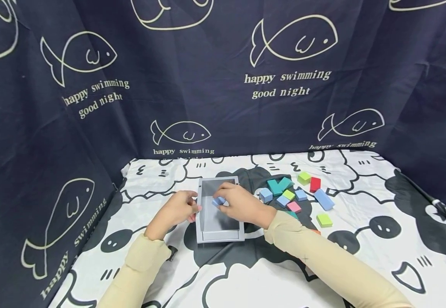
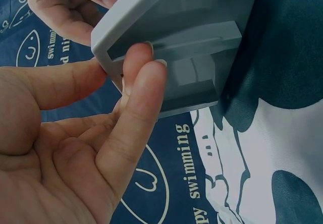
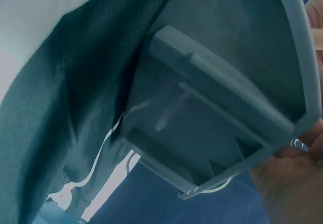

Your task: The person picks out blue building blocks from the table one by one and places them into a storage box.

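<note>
A grey rectangular plastic box (image 1: 223,236) stands open-topped in front of me. My left hand (image 1: 176,209) grips its left rim, thumb on one side and fingers on the other; the left wrist view shows this hand (image 2: 75,148) up close against the box's ridged outer wall (image 2: 202,37). Over the box's inside, my right hand (image 1: 240,203) pinches a blue block (image 1: 218,201) between bent fingers, which cover part of it. The right wrist view has mostly the ridged outside of the box (image 3: 212,77), with the block out of sight.
Right of the box several loose blocks lie scattered, among them a blue one (image 1: 324,199), a red one (image 1: 315,185), a green one (image 1: 324,220) and a pink one (image 1: 293,207). A patterned cloth (image 1: 246,282) covers the table. Dark curtains (image 1: 223,85) hang behind and at both sides.
</note>
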### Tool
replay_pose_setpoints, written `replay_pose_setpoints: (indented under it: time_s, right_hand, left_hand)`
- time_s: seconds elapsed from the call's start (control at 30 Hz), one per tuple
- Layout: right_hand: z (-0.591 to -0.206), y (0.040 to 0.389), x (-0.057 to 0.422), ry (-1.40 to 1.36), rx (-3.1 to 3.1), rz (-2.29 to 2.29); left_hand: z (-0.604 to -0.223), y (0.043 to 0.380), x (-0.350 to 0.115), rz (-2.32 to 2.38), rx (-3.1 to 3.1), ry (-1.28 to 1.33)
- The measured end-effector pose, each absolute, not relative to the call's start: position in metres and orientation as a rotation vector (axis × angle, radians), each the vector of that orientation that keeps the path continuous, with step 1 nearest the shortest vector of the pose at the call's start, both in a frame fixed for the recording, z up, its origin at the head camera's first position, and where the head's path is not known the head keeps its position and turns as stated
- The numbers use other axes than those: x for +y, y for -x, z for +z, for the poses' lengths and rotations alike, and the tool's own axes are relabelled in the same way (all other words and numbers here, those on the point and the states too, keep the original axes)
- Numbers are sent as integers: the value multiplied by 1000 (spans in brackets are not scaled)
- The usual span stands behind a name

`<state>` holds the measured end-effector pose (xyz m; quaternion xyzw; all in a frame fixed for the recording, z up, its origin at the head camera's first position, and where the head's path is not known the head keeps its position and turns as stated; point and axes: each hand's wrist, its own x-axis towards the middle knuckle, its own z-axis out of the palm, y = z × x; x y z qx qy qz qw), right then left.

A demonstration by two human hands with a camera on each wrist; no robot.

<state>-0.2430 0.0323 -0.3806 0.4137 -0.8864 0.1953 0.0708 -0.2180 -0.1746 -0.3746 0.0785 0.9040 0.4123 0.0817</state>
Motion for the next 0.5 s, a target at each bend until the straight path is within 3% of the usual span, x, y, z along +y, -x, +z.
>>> replay_pose_setpoints:
  time_s: [0.5]
  right_hand:
    - [-393, 245, 15, -1341, -2677, 349]
  left_hand:
    - [-375, 219, -174, 1204, 2715, -246]
